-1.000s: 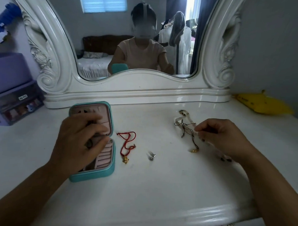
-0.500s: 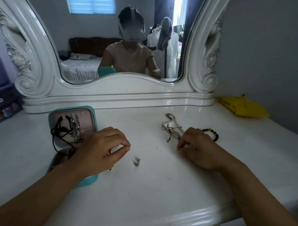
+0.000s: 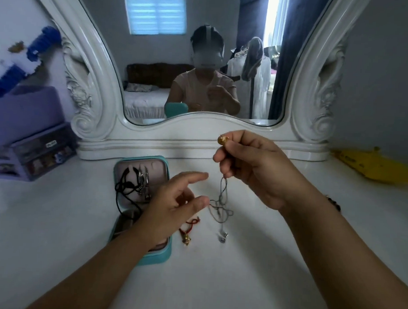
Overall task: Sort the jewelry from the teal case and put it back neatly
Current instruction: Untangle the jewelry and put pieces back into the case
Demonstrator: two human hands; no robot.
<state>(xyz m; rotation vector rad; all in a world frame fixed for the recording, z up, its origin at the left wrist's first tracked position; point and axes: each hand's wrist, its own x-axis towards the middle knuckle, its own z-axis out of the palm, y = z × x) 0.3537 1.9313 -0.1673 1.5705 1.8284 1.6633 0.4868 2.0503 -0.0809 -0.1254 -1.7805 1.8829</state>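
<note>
Head view: on the white surface (image 3: 217, 282) a red cord charm (image 3: 188, 230) lies beside the open teal case (image 3: 159, 256), while the left hand (image 3: 173, 211), fingers loosely spread, reaches for a dangling grey cord (image 3: 220, 208). Above, the right hand (image 3: 253, 170) pinches the cord's gold charm (image 3: 222, 139); untangling seems under way, and steadying the loops likely comes next.

My right hand (image 3: 255, 170) pinches a small gold charm (image 3: 222, 139), its thin grey cord (image 3: 220, 202) dangling toward six o'clock. My left hand (image 3: 173, 208), fingers relaxed, hovers over the open teal jewelry case (image 3: 158, 254) at nine o'clock.
</note>
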